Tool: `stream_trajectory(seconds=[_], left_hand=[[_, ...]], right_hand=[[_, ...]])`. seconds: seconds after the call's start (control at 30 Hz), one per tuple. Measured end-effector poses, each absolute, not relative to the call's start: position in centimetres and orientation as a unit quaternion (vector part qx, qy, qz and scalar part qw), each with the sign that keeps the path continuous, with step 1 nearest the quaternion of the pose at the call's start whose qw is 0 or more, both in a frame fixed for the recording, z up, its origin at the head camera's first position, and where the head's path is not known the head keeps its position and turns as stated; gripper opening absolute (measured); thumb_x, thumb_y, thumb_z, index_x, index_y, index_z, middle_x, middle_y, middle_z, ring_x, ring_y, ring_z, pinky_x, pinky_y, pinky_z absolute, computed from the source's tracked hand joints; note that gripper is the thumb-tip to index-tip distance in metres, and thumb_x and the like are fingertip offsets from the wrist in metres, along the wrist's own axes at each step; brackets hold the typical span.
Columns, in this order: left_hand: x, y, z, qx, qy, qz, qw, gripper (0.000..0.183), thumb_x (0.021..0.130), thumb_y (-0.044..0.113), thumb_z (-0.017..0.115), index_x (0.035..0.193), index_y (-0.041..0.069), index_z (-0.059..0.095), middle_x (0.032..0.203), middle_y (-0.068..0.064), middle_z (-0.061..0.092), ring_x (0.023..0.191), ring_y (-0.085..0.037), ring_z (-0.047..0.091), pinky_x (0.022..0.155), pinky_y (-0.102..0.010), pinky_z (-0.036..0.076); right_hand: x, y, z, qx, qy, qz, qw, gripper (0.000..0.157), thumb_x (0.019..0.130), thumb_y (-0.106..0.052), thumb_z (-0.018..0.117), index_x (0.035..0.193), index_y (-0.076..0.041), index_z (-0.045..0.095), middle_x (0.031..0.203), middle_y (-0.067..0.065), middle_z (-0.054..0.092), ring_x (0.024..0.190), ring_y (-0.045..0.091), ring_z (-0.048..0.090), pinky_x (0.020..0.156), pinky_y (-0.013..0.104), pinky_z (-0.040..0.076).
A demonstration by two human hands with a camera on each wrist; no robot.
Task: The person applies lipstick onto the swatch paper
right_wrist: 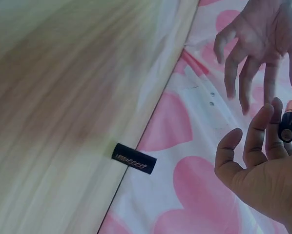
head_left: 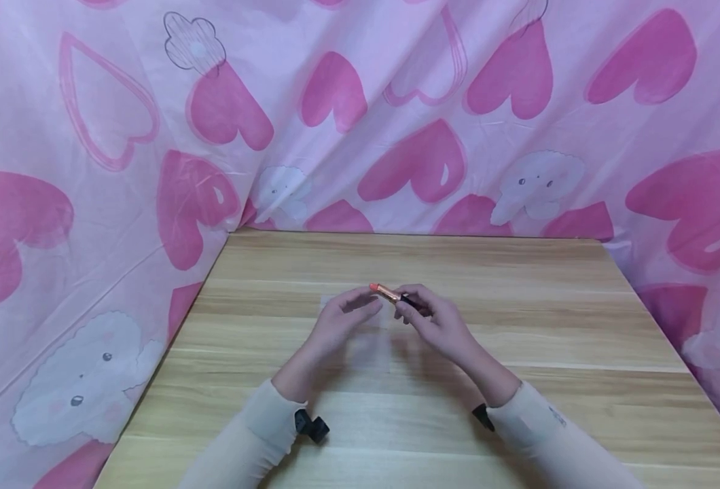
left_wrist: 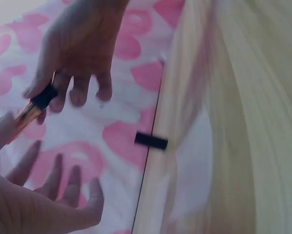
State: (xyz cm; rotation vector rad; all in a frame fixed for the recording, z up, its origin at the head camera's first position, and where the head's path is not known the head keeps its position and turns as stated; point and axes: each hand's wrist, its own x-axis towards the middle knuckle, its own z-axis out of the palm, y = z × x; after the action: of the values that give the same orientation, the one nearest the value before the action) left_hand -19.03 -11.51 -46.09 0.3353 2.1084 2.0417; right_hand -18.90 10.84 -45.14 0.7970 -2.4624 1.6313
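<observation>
Head view: the lipstick (head_left: 390,294) is raised between the two hands over the wooden table (head_left: 580,339), its long axis slanting from the black base in the right hand (head_left: 436,316) up and leftward to the coral tip. That tip points at the fingertips of the left hand (head_left: 344,316), so close that I cannot tell whether they touch; the base end belongs to the right. Both forearms angle inward from the near edge, and a clear sheet (head_left: 366,353) lies beneath the hands.

Left wrist view: thumb and forefinger of the right hand pinch the base, with the other fingers hanging loose and apart. Below, the left hand is spread, its fingers gently bent around nothing; its thumb side overlaps the tip end. A black cap (left_wrist: 151,141) appears to stand upright on the table, by the sheet.

Right wrist view: the base faces this camera, so the lipstick is foreshortened, coral tip beyond. The left hand's fingers droop, well separated, and the cap shows gold lettering.
</observation>
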Motion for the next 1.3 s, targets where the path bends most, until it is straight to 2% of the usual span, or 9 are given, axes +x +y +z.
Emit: stream_trajectory(seconds=[0.23, 0.33, 0.57, 0.73, 0.93, 1.0, 1.07, 1.17, 1.3], left_hand=[[-19.8, -9.6, -45.2, 0.12, 0.62, 0.772, 0.068, 0.036, 0.094, 0.031, 0.072, 0.123, 0.009, 0.071, 0.135, 0.0, 0.064, 0.13, -0.019, 0.054, 0.108, -0.048, 0.041], [-20.1, -9.3, -44.9, 0.13, 0.614, 0.776, 0.063, 0.033, 0.096, 0.026, 0.07, 0.123, 0.006, 0.071, 0.134, -0.002, 0.064, 0.13, -0.019, 0.053, 0.108, -0.048, 0.04], [-20.7, -8.8, -44.2, 0.174, 0.611, 0.769, 0.073, 0.035, 0.098, 0.021, 0.066, 0.129, 0.004, 0.068, 0.136, -0.002, 0.064, 0.132, -0.023, 0.052, 0.111, -0.048, 0.036], [-21.0, -8.7, -43.9, 0.205, 0.592, 0.773, 0.098, 0.04, 0.1, 0.023, 0.065, 0.128, -0.005, 0.064, 0.143, -0.003, 0.058, 0.136, -0.022, 0.047, 0.113, -0.049, 0.029], [-21.3, -8.8, -43.7, 0.238, 0.572, 0.774, 0.127, 0.063, 0.095, 0.041, 0.068, 0.134, -0.007, 0.057, 0.147, -0.004, 0.054, 0.135, -0.025, 0.046, 0.112, -0.05, 0.029], [-21.4, -8.8, -43.7, 0.24, 0.571, 0.775, 0.125, 0.057, 0.094, 0.04, 0.069, 0.132, -0.003, 0.062, 0.148, -0.004, 0.053, 0.137, -0.025, 0.044, 0.113, -0.052, 0.025], [-21.4, -8.8, -43.7, 0.233, 0.571, 0.779, 0.118, 0.042, 0.096, 0.034, 0.068, 0.125, 0.004, 0.069, 0.15, -0.003, 0.052, 0.14, -0.025, 0.041, 0.114, -0.055, 0.019], [-21.5, -8.7, -43.8, 0.219, 0.577, 0.781, 0.094, 0.023, 0.097, 0.024, 0.068, 0.116, 0.013, 0.075, 0.151, -0.01, 0.049, 0.145, -0.026, 0.035, 0.115, -0.059, 0.015], [-21.4, -8.6, -43.7, 0.199, 0.595, 0.776, 0.06, 0.027, 0.097, 0.017, 0.068, 0.117, -0.001, 0.071, 0.15, -0.016, 0.047, 0.142, -0.024, 0.038, 0.115, -0.061, 0.016]], right_hand=[[-19.1, 10.4, -44.2, 0.248, -0.749, 0.614, -0.007, 0.019, 0.104, -0.015, 0.057, 0.121, -0.007, 0.059, 0.096, 0.011, 0.072, 0.085, 0.033, 0.066, 0.076, 0.032, 0.058], [-19.3, 10.5, -44.2, 0.253, -0.729, 0.635, -0.037, 0.022, 0.105, -0.017, 0.054, 0.124, -0.005, 0.058, 0.097, 0.014, 0.071, 0.087, 0.032, 0.066, 0.078, 0.032, 0.056], [-20.0, 11.4, -44.0, 0.272, -0.647, 0.686, -0.193, 0.037, 0.11, -0.032, 0.039, 0.122, -0.003, 0.061, 0.097, 0.012, 0.066, 0.092, 0.023, 0.061, 0.082, 0.037, 0.053], [-20.4, 11.8, -44.0, 0.297, -0.59, 0.705, -0.259, 0.033, 0.111, -0.029, 0.038, 0.121, -0.009, 0.062, 0.097, 0.007, 0.065, 0.093, 0.02, 0.059, 0.085, 0.037, 0.05], [-20.7, 11.9, -44.1, 0.313, -0.557, 0.719, -0.274, 0.03, 0.111, -0.025, 0.037, 0.12, -0.009, 0.061, 0.093, 0.004, 0.059, 0.088, 0.02, 0.054, 0.085, 0.036, 0.047], [-20.7, 11.8, -44.1, 0.311, -0.556, 0.721, -0.273, 0.03, 0.111, -0.025, 0.038, 0.119, -0.009, 0.061, 0.091, 0.004, 0.058, 0.088, 0.019, 0.053, 0.085, 0.035, 0.047], [-20.7, 11.8, -44.1, 0.308, -0.561, 0.721, -0.267, 0.029, 0.11, -0.025, 0.039, 0.118, -0.009, 0.062, 0.09, 0.003, 0.057, 0.087, 0.019, 0.053, 0.085, 0.034, 0.047], [-20.8, 11.7, -44.2, 0.299, -0.573, 0.721, -0.25, 0.027, 0.11, -0.025, 0.041, 0.115, -0.008, 0.062, 0.09, 0.003, 0.056, 0.086, 0.018, 0.052, 0.084, 0.033, 0.047], [-20.8, 11.5, -44.2, 0.288, -0.603, 0.712, -0.215, 0.026, 0.109, -0.023, 0.044, 0.115, -0.004, 0.061, 0.091, 0.005, 0.054, 0.087, 0.017, 0.051, 0.082, 0.033, 0.047]])
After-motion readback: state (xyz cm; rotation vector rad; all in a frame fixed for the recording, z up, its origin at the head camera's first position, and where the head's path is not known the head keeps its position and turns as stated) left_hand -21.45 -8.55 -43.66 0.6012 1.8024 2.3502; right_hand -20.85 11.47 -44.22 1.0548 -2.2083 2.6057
